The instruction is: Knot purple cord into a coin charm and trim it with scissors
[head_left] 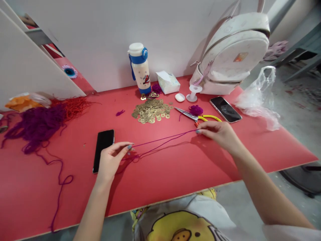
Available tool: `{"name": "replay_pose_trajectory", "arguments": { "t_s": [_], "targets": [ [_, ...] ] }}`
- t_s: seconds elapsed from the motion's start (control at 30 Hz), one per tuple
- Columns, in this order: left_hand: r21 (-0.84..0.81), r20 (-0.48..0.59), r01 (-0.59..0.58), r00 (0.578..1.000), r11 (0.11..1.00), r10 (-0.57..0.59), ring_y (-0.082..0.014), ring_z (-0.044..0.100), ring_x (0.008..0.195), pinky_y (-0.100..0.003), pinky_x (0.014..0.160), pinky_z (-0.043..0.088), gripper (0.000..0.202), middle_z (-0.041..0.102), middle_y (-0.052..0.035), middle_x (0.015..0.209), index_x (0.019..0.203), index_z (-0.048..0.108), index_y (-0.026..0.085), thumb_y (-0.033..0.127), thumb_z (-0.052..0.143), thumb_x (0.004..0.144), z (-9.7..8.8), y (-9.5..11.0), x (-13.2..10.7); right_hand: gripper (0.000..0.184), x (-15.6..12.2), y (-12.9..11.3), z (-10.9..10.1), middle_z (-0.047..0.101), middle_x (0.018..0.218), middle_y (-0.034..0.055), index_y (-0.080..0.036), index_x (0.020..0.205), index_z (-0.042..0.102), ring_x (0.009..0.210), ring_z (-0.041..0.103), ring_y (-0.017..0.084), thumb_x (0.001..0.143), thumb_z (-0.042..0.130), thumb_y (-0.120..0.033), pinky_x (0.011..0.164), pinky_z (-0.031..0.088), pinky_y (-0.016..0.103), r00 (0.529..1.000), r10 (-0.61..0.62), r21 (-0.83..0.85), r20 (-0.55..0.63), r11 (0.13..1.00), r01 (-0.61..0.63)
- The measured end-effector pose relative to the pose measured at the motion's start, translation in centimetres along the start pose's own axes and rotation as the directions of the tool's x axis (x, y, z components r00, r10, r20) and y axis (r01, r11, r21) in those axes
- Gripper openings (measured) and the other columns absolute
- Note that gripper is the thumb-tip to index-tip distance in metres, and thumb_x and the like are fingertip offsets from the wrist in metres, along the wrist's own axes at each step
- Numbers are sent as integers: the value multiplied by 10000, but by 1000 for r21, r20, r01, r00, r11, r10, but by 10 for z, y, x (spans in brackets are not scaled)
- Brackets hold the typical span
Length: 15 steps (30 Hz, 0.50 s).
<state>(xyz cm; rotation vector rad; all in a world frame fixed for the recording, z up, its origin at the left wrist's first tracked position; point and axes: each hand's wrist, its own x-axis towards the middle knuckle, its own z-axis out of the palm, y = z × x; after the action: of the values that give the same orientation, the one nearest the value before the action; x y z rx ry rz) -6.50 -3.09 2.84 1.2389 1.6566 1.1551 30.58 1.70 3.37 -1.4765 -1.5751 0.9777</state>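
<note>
A length of purple yarn (163, 138) stretches between my two hands above the red tabletop. My left hand (111, 157) pinches one end between thumb and forefinger, beside a black phone (103, 144). At the other end, my right hand (215, 132) pinches the yarn with fingertips, close to the scissors (192, 115) with yellow handles. A second strand runs slack below the taut one and loops near my left fingers. Past the yarn lies a pile of brass-coloured coins with holes (151, 110). A small purple yarn ball (196, 109) rests against the scissors.
Purple yarn (42, 124) and red shreds (75, 107) heap at the left. Along the back stand a bottle (140, 72), a tissue pack (168, 83), a white spool (193, 93) and a white backpack (228, 60). A second phone (225, 109) and a plastic bag (260, 97) lie right.
</note>
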Motion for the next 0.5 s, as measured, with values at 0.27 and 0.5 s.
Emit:
{"name": "replay_pose_trajectory", "arguments": {
  "t_s": [0.27, 0.5],
  "targets": [
    [-23, -273, 15, 962, 1000, -21, -149, 638, 590, -231, 546, 531, 211, 742, -43, 691, 795, 794, 191, 318, 821, 628, -29, -15, -3, 383, 6, 38, -36, 543, 633, 0, -215, 680, 627, 569, 518, 125, 486, 885, -420, 517, 429, 280, 914, 344, 637, -215, 759, -136],
    [-442, -302, 81, 924, 893, -233, -86, 587, 515, -162, 462, 490, 265, 694, -14, 624, 726, 754, 158, 293, 891, 544, -31, -17, -2, 345, 8, 53, -48, 370, 666, -17, -226, 572, 502, 557, 317, 111, 633, 824, -335, 441, 276, 265, 897, 389, 781, -210, 618, -86]
  ]
}}
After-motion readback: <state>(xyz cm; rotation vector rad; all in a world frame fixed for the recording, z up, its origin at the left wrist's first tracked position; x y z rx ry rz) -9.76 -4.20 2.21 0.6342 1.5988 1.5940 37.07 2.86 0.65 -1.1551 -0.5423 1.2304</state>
